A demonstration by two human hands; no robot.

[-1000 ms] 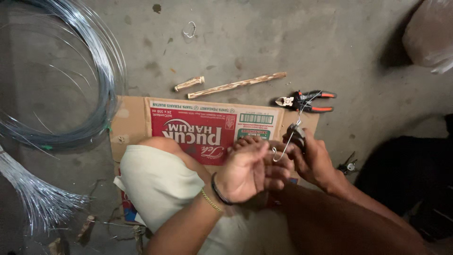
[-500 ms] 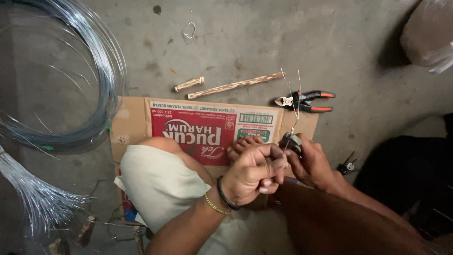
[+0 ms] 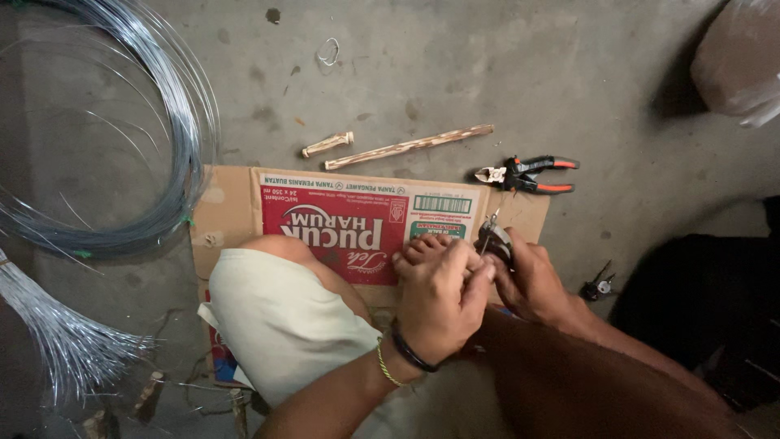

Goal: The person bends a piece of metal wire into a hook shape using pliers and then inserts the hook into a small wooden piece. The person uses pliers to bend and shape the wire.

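Left hand: fingers curled shut, pinching a thin piece of wire that rises just above the knuckles; a dark band and a gold bracelet on the wrist.
Right hand: closed around a small pair of pliers, whose tip meets the wire; the two hands touch each other.
Wire: held between both hands, above the right part of the cardboard.
Cardboard: a flattened box, red and white print, lying on the concrete floor; nothing inside it. A bent knee in pale shorts and bare toes rest on it.
Cutters: orange and black handles, just past the far right corner of the cardboard.
Two wooden sticks: one long, one short, just beyond the far edge.
Wire coil: large, far left.
Bundle of straight wires: near left.
Small dark tool: right of the hands; kind unclear.
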